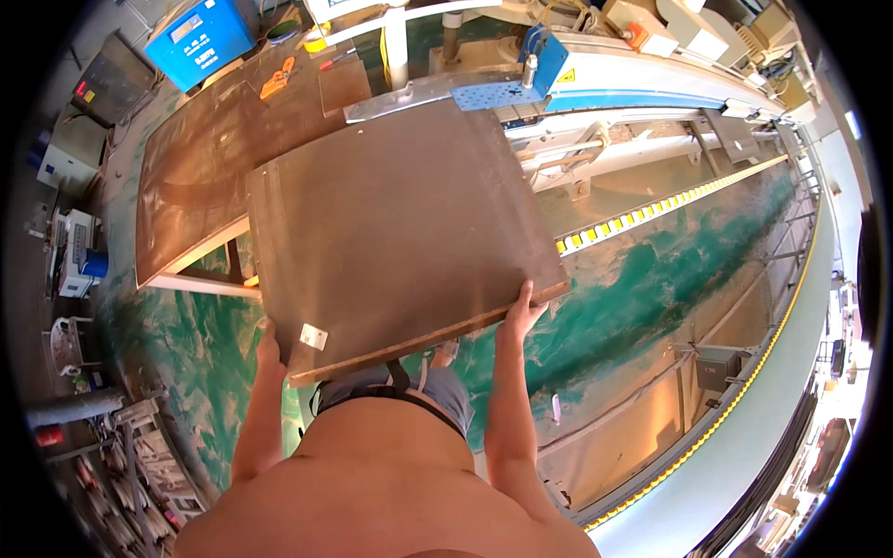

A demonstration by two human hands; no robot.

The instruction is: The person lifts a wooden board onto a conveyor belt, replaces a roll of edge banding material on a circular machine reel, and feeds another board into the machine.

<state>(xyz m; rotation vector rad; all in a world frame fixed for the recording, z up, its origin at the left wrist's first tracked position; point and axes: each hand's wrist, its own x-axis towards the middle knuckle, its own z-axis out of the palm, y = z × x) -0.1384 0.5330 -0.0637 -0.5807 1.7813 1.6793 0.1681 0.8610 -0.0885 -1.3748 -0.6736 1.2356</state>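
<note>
Brown board (pixel 400 232): we grip its near edge, left hand (pixel 268 342) and right hand (pixel 521 312) closed, keeping it level toward the machine (pixel 595 70).

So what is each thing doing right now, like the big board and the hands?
Brown board: lifted, held flat at its near edge.
Left hand: gripping the board's near left corner.
Right hand: gripping the board's near right edge.
White sticker: stuck on the board.
Table: a brown sheet lying flat on it.

Two brown boards: one held (pixel 391 232), one on table (pixel 200 172). Two hands: left (pixel 268 342), right (pixel 521 314). One blue box (pixel 200 39).
</note>
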